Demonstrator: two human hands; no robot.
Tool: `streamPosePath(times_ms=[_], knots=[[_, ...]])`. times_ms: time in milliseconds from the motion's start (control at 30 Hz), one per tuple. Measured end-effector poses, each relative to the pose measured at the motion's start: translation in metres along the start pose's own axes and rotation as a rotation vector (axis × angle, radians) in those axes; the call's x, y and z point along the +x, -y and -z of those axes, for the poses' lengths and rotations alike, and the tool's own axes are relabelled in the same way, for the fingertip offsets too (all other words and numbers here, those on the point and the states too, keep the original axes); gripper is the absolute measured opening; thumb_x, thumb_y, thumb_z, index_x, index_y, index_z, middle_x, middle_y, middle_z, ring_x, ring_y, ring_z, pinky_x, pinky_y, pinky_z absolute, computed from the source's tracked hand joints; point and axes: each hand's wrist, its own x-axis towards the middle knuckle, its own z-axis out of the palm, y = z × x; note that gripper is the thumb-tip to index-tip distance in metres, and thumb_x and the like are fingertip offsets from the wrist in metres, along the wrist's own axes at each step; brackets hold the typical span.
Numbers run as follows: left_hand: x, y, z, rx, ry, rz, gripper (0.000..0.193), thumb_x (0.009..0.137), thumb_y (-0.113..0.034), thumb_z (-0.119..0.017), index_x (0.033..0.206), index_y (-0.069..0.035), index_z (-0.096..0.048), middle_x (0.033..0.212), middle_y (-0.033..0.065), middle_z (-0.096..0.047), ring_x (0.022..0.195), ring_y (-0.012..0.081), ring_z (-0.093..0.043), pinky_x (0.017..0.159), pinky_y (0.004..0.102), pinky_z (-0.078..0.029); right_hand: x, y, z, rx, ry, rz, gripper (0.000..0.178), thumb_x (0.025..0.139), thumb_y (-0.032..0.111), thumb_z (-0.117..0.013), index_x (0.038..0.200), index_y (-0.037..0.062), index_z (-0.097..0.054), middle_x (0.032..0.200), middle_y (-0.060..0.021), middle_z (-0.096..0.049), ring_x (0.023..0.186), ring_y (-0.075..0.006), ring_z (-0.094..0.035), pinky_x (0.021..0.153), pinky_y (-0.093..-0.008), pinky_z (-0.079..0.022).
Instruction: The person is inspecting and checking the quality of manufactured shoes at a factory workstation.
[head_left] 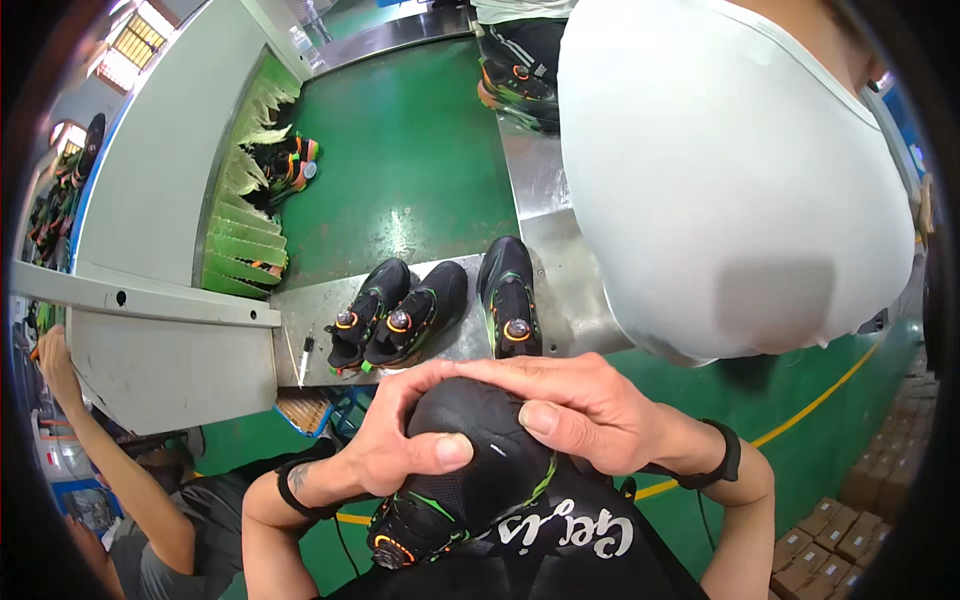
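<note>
Close to my body, I hold a black sneaker [462,485] with green trim and an orange-ringed dial. Its toe points away from me, and the dial end lies nearer my chest. My left hand [400,432] wraps the left side of the toe, thumb on top. From the right, my right hand [595,412] closes over the toe with its thumb pressed on the upper. Beyond my hands, three similar sneakers stand on a metal ledge: a left one [372,308], a middle one [425,312] and a right one [508,290].
A green conveyor belt [400,150] runs behind the metal ledge [560,290]. Shoes [290,170] show at the fringed curtain [245,215] of a white machine. A pen [306,355] lies left. A white-shirted person [720,180] stands opposite; another person [150,500] is left. Boxes [830,540] are stacked lower right.
</note>
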Motion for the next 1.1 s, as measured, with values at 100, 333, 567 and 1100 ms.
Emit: streamPosePath(times_ms=[100,333,567,1100], knots=[[0.002,0.003,0.004,-0.004,0.039,-0.030,0.081,0.067,-0.045,-0.074,0.126,0.004,-0.051,0.116,0.0145,-0.062,0.108,0.0220,-0.060,0.096,0.0339,-0.045,0.003,-0.002,0.002,-0.040,0.020,0.019,0.043,0.098,0.018,-0.049,0.136,-0.0027,-0.048,0.113,-0.0214,-0.064,0.104,-0.0279,-0.064,0.093,-0.0347,-0.047],[0.007,0.009,0.010,-0.081,0.089,-0.088,0.067,0.074,-0.038,-0.074,0.122,0.004,-0.054,0.111,0.0111,-0.061,0.103,0.0176,-0.059,0.092,0.0309,-0.045,0.006,-0.001,0.007,-0.037,0.021,-0.080,0.045,0.093,0.018,-0.056,0.135,0.0007,-0.052,0.112,-0.0189,-0.066,0.097,-0.0245,-0.065,0.088,-0.0328,-0.048],[0.009,0.003,0.007,-0.120,0.124,-0.058,0.066,0.077,-0.035,-0.075,0.125,0.005,-0.053,0.114,0.0116,-0.061,0.105,0.0166,-0.059,0.094,0.0314,-0.046,0.005,-0.003,0.003,-0.031,-0.022,-0.116,0.045,0.092,0.018,-0.058,0.134,0.0015,-0.053,0.108,-0.0177,-0.066,0.094,-0.0239,-0.065,0.086,-0.0321,-0.049],[0.007,0.002,-0.026,0.482,-0.016,-0.170,0.063,0.068,-0.050,-0.082,0.091,0.005,-0.059,0.077,0.0165,-0.067,0.070,0.0286,-0.071,0.066,0.0351,-0.057,-0.043,0.021,0.003,0.061,-0.159,-0.430,0.043,0.088,0.017,-0.064,0.123,-0.0072,-0.058,0.123,-0.0253,-0.061,0.113,-0.0305,-0.062,0.098,-0.0388,-0.047]])
